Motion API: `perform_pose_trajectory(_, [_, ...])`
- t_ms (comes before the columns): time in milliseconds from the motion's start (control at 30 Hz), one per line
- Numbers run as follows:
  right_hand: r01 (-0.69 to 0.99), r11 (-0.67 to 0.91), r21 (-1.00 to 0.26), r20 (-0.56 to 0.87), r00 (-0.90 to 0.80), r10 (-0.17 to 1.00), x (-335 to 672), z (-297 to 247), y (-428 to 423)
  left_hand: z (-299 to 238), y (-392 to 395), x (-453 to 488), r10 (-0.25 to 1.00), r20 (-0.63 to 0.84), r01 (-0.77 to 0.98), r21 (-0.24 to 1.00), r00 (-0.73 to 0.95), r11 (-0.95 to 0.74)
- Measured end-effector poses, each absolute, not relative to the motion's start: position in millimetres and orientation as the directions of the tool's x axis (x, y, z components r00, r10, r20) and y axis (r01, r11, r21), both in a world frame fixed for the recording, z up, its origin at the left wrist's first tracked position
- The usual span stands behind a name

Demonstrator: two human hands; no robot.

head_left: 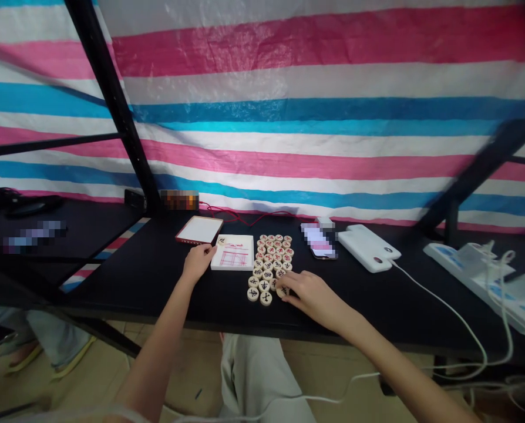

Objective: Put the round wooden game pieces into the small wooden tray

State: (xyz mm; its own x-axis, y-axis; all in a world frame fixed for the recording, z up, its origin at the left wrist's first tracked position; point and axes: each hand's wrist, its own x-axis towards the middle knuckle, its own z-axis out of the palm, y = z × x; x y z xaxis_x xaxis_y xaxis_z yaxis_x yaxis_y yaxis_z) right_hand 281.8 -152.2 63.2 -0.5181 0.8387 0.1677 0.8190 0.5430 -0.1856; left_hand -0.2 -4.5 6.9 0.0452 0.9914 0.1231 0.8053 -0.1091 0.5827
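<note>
Round wooden Chinese chess pieces [268,266] lie in close rows on the black table, red-marked ones at the back and black-marked ones nearer me. My right hand [310,295] has its fingertips closed around a black-marked chess piece [282,292] at the near right of the group, partly covering it. At the left, my left hand [198,262] grips the side wall of a shallow white box [232,267] with bent fingers. One chess piece [222,241] rests in that box's far left corner, and red lines show on its bottom.
A red-edged box lid [199,229] lies behind my left hand. Right of the pieces are a phone [319,241], a white device [370,248] with a cable, and a power strip [469,276] with plugs. Black metal posts [113,100] and a striped sheet [289,135] stand behind.
</note>
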Motion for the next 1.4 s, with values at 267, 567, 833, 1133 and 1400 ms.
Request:
perform_pose_trajectory(267, [0.821, 0.566, -0.076, 0.266, -0.53, 0.805, 269, 48, -165, 8, -6, 0, 0.99, 0.135, 0.803, 0.584, 0.05, -0.12])
perform_pose_trajectory(567, [0.802, 0.593, -0.071, 0.407, -0.519, 0.751, 266, 59, -151, 6, -5, 0, 0.991, 0.125, 0.812, 0.573, 0.046, -0.11])
perform_pose_trajectory(833, [0.849, 0.528, -0.005, 0.288, -0.505, 0.814, 213, 56, -35, 8, -5, 0, 0.99, 0.129, 0.802, 0.584, 0.064, -0.128])
perform_pose_trajectory(1133, [0.864, 0.493, 0.101, 0.283, -0.5, 0.818, 151, 38, 9, 4, -4, 0, 0.987, 0.15, 0.796, 0.589, 0.059, -0.137])
perform_pose_trajectory(1400, [0.861, 0.502, 0.076, 0.329, -0.497, 0.803, 147, 38, 9, 5, -4, -1, 0.987, 0.147, 0.791, 0.595, 0.068, -0.143])
